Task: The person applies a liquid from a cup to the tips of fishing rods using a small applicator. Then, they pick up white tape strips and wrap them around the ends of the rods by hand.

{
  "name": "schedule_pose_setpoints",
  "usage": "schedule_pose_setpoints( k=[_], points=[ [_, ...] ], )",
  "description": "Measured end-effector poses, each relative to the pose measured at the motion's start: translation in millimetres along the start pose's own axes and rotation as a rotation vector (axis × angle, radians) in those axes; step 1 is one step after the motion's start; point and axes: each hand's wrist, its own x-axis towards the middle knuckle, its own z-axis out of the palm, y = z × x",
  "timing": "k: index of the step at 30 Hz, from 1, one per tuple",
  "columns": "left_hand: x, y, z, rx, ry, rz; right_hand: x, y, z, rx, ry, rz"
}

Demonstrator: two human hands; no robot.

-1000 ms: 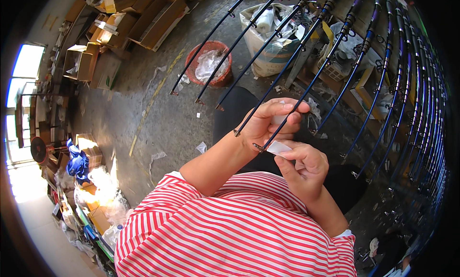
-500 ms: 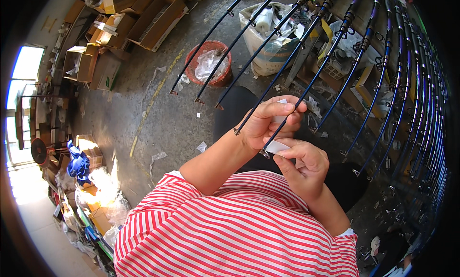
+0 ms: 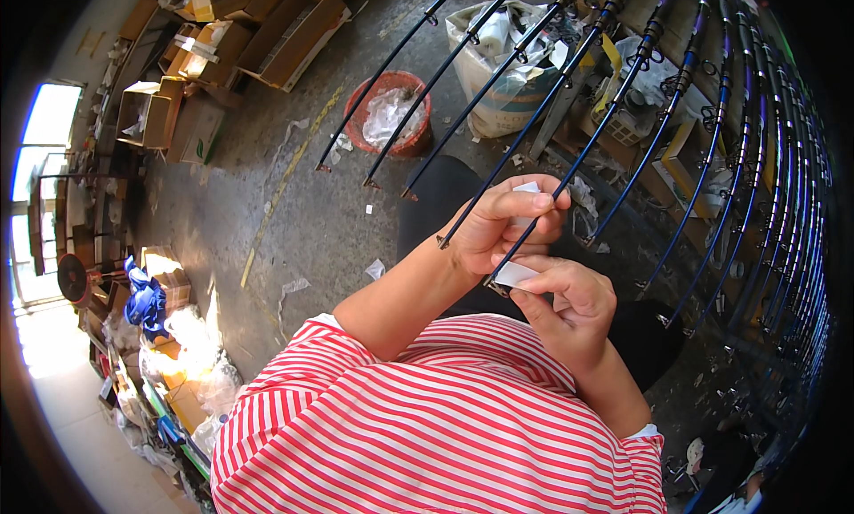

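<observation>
Rod (image 3: 586,145): slim, dark blue, running through the left grip (image 3: 498,222) and slanting down to its tip just beside the right grip (image 3: 576,311). State of the left grip: thumb and fingers closed about the rod, a short way up the shaft from the tip. State of the right grip: thumb and fingers pinching a slip (image 3: 514,275), small and white, which overlaps the rod close to its tip. Whether the slip adheres, I cannot tell from where I stand. A second slip (image 3: 527,189), also white, shows at the thumb of the left grip.

A neighbouring rod (image 3: 475,210) ends over the left wrist; contact cannot be determined. More rods (image 3: 656,129) stand in a row to the right of both grips. Behind the grips: a shirt (image 3: 427,416), striped red and white. Ahead and left of the left grip: a red tub (image 3: 416,146) containing clear plastic (image 3: 388,115). Straight ahead of it: a sack (image 3: 507,118), filled with scraps. Farther ahead, leftward: cardboard boxes (image 3: 298,38) on the floor (image 3: 347,225).
</observation>
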Motion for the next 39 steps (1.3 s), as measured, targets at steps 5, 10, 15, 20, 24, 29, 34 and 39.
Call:
schedule_pose_setpoints(
  k=[5, 10, 15, 20, 24, 29, 34, 39],
  points=[
    [1.0, -3.2, 4.5, 0.029, 0.053, 0.045, -1.7, 1.4, -0.3, 0.004, -0.001, 0.014],
    [1.0, -3.8, 2.6, 0.028, 0.045, 0.042, -3.3, -0.2, 0.0, 0.005, 0.002, 0.038],
    [2.1, -4.9, 0.0, 0.022, 0.046, 0.042, -3.4, -0.1, 0.1, 0.004, 0.017, 0.029],
    [2.5, -4.9, 2.0, 0.028, 0.038, 0.048, -3.7, -0.5, -3.0, 0.013, -0.050, 0.003],
    [1.8, -5.0, 1.4, 0.033, 0.031, 0.048, -2.6, -2.3, -1.6, -0.040, -0.015, 0.001],
    [2.2, -5.5, 1.7, 0.062, 0.045, 0.046, -2.1, -2.8, -0.9, -0.059, -0.001, -0.016],
    [3.7, -7.0, 0.5, 0.074, 0.055, 0.041, -3.9, -2.0, -3.6, -0.072, -0.029, -0.045],
    [4.2, -6.0, 2.5, 0.086, 0.044, 0.028, -3.4, -2.3, -2.8, -0.088, 0.011, -0.041]
  ],
)
